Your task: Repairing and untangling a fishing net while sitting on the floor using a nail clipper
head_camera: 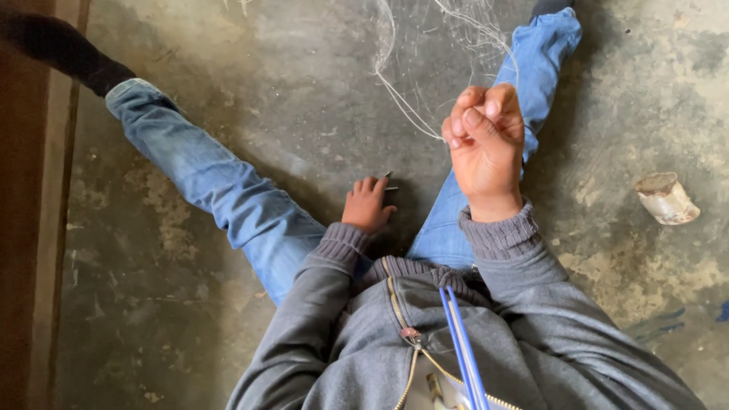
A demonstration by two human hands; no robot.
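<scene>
Far left, a dark sock (64, 49) at the end of a leg in blue jeans (220, 193), stretched out over the stained concrete floor (152, 304). Moving in — the left hand (367, 205) is down low between the legs, fingers curled around a small dark tool (388, 181) whose tip pokes out past the fingertips, close to the floor (too small to say what kind of tool). That grip is closed on it.

Centre now — the grey zip jacket (357, 342), half unzipped, with a blue cord (461, 345) hanging down the chest.

The right hand (486, 148) is raised higher, above the right thigh, fingertips bunched and pinched tight on a thin pale thread (402, 106). The thread runs from that pinch up and away to the left, to a loose tangle of netting (463, 26) lying on the floor near the top edge, between the legs.

Far right, well apart from both hands — a small pale cup (665, 199) tipped on its side on the concrete, mouth toward the upper left; what is in it, I cannot tell.
</scene>
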